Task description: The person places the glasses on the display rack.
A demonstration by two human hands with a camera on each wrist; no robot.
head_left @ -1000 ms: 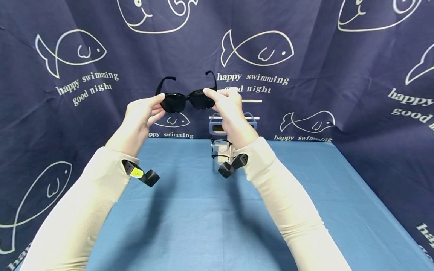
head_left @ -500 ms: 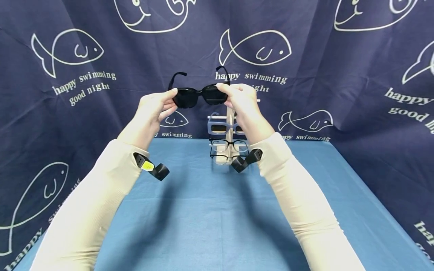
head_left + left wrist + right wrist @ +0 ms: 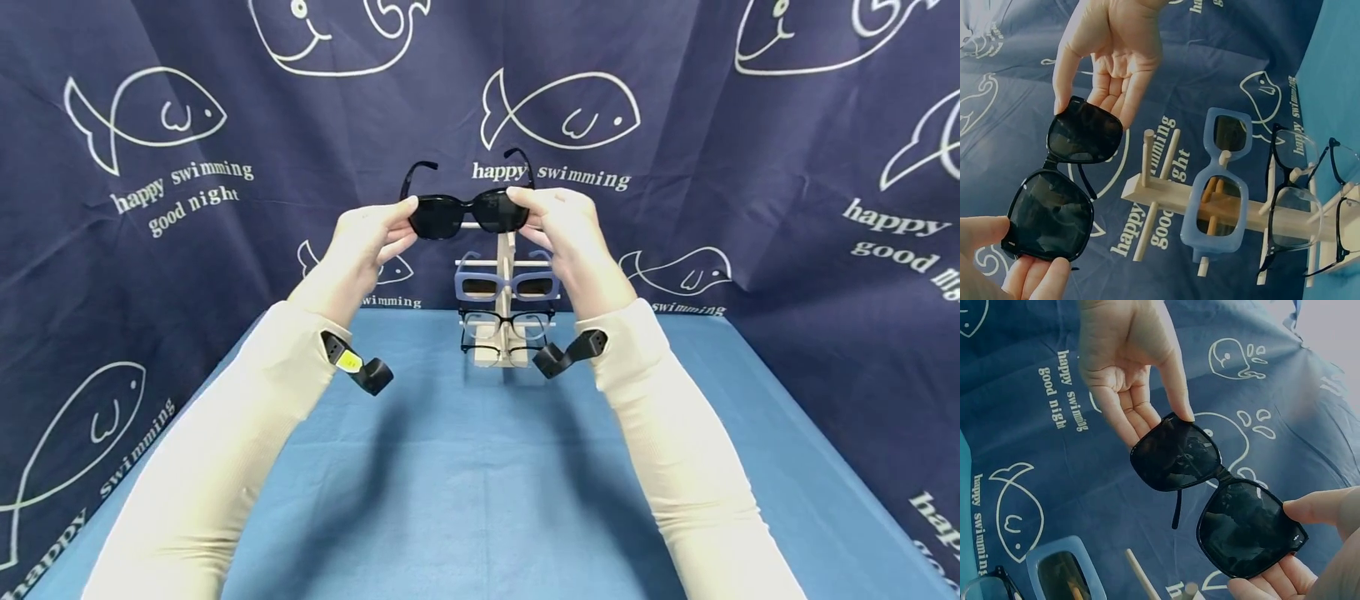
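Note:
Black sunglasses (image 3: 438, 218) with dark lenses hang in the air between my two hands, temples unfolded and pointing away toward the backdrop. My left hand (image 3: 369, 237) pinches the left end of the frame between thumb and fingers. At the other end, my right hand (image 3: 564, 223) pinches the corner the same way. Behind and below them stands a wooden glasses rack (image 3: 504, 250), its top pegs (image 3: 1147, 156) bare in the left wrist view. Blue-framed sunglasses (image 3: 480, 287) rest on the pegs under those, and black-rimmed eyeglasses (image 3: 507, 320) sit below.
Another pair of thin-rimmed eyeglasses (image 3: 487, 353) is lowest on the rack, close to its base. A blue cloth (image 3: 480, 467) covers the table. Dark blue fabric (image 3: 420, 100) with white fish drawings hangs behind and along the sides.
Both hands have carried the black sunglasses to the right, from left of the rack to in front of its top. More of the rack's lower glasses now shows between the arms.

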